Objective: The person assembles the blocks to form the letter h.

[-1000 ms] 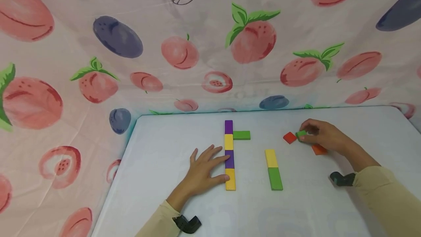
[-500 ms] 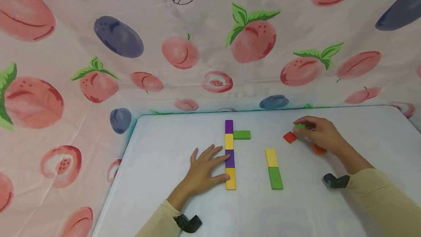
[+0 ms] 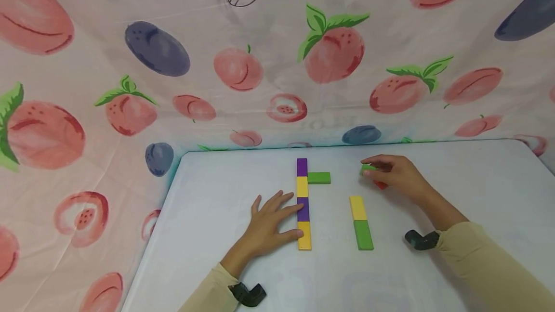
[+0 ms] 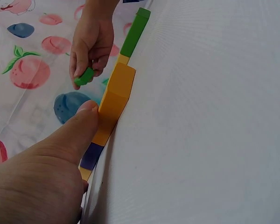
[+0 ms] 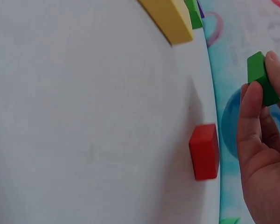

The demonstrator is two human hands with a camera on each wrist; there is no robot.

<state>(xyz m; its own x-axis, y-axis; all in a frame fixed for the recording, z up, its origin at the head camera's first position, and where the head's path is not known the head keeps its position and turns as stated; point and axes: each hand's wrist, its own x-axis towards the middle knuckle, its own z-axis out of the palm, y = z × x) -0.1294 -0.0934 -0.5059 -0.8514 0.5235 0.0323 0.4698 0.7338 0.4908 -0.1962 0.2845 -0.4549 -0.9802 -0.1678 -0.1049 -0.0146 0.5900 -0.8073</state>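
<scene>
right hand [image 3: 398,174] pinches a small green block [image 5: 263,78], held off the tabletop [image 3: 225,172], near a red block [image 5: 204,151]; left hand [image 3: 266,227], splayed, touches the row of purple and yellow blocks [image 3: 303,200]; second green block [image 3: 319,178] abuts the row's side

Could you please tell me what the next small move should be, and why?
I would probably have the right hand carry the held green block left, to the free end of the flat green block: it is pinched above the table, that end meets no block, and the left hand touches the purple-and-yellow column.
</scene>
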